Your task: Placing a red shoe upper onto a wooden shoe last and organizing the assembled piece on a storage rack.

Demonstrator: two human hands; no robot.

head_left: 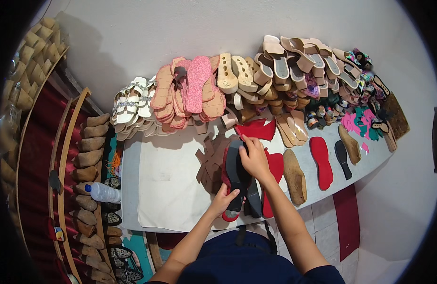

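Above the front of the table I hold a red shoe with its black sole (236,174) facing up. My left hand (222,201) wraps around its heel end, thumb on the sole. My right hand (254,157) grips the toe end, its fingers curled over the black surface. Brown cut strips (210,163) lie fanned out under and beside the shoe. Close by on the right are red sole pieces (274,170), a black sole (253,199) partly hidden by my right arm, and a wooden shoe last (294,177). Red material (256,129) lies beyond my right hand.
Piled sandals (280,61) and pink insoles (198,85) line the table's back edge. Farther right lie a red sole (321,163), a black sole (342,159) and another last (349,144). A rack of lasts (91,158) and a water bottle (103,193) stand at the left.
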